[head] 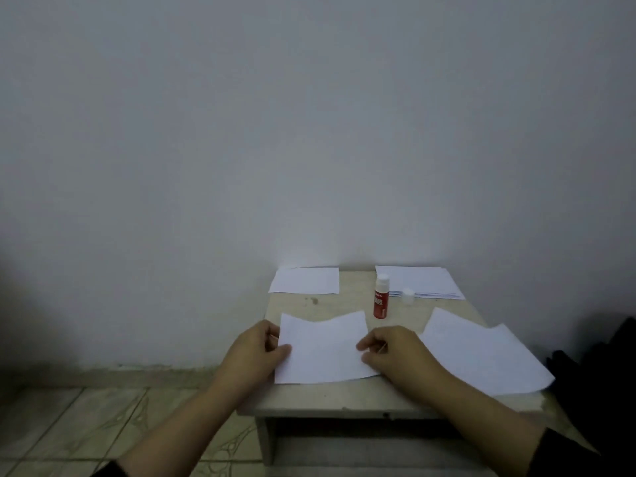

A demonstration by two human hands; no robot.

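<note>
A white sheet of paper (pixel 323 349) lies on the small low table (pixel 330 397), its top edge curving upward at both corners. My left hand (pixel 256 352) grips its left edge, thumb on top and fingers curled round the edge. My right hand (pixel 392 352) pinches the right edge with curled fingers. A red glue bottle (pixel 381 301) with a white top stands upright just behind the sheet, and its white cap (pixel 408 296) sits apart to the right.
Another white sheet (pixel 481 356) lies on the table's right side, overhanging the edge. A single sheet (pixel 304 280) lies at the back left, a stack of paper (pixel 421 282) at the back right. A dark object (pixel 605 366) is at far right. Tiled floor (pixel 86 425) lies left, wall behind.
</note>
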